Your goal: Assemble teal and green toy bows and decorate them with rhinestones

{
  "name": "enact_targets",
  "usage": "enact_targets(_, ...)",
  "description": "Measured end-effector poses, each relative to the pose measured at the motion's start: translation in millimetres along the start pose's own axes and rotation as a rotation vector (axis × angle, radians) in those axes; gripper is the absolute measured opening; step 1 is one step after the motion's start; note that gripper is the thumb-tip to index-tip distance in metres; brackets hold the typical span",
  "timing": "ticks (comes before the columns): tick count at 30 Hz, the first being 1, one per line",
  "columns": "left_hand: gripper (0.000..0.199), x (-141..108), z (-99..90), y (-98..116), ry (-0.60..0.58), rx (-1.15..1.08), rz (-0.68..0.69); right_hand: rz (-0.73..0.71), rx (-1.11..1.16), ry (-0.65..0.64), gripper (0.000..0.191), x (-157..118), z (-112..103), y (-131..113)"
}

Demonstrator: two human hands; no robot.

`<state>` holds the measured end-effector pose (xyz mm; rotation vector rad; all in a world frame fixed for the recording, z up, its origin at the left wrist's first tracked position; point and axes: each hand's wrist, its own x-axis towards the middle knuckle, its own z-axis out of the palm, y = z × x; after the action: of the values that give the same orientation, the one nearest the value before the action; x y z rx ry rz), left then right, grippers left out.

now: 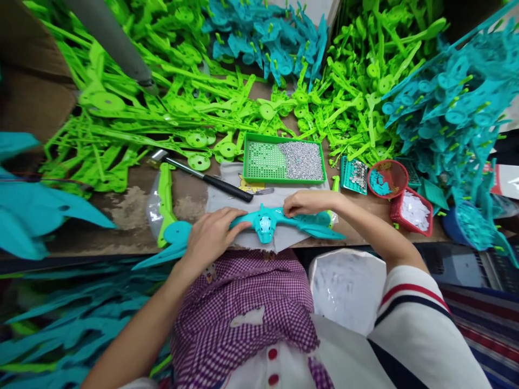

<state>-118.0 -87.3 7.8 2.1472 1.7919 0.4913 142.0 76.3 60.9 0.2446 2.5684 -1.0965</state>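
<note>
A teal winged plastic piece [265, 226] lies across a grey cloth [219, 202] at the bench's front edge. My left hand [213, 232] is wrapped over its left wing, thumb along the near side. On the right wing, close to the centre, my right hand [302, 203] is closed with fingertips pinched; whatever is between them is too small to make out. Just beyond the piece, a green tray [263, 177] holds many small silver bits on its right half. A hammer [206, 178] with a black handle rests left of the tray.
Bright green parts [182, 102] pile up behind, with teal parts [450, 102] heaped at right. A small teal tray [354, 175], a red round basket [388, 178] and a red basket of white pieces [413, 212] stand right. A grey pole [117, 43] slants at upper left.
</note>
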Motion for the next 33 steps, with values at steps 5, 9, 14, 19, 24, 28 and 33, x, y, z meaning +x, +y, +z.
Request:
enact_targets(5, 0.044, 0, -1.4, 1, 0.000, -0.009, -0.004, 0.153, 0.084, 0.265, 0.018, -17, 21, -3)
enact_targets(9, 0.044, 1, -0.7, 0, -0.013, -0.023, -0.007, 0.281, 0.170, 0.225, 0.029, -13, 22, 8)
enact_targets(14, 0.043, 0, -0.1, 1, -0.017, -0.022, -0.013, 0.401, 0.147, 0.043, 0.027, 2, 13, 15)
enact_targets(19, 0.043, 1, -2.7, 0, -0.039, -0.031, -0.007, 0.406, 0.138, 0.217, 0.026, -11, 31, 6)
enact_targets(24, 0.048, 2, -2.2, -3, -0.099, -0.007, 0.046, 0.203, 0.277, 0.372, 0.038, -11, 47, 5)
enact_targets(28, 0.045, 0, 1.7, -4, -0.086, 0.016, 0.049, 0.155, 0.157, 0.392, 0.039, 13, 46, 4)
enact_targets(33, 0.043, -1, 1.9, -2, -0.070, -0.001, 0.022, 0.153, 0.169, 0.388, 0.035, 20, 43, 2)
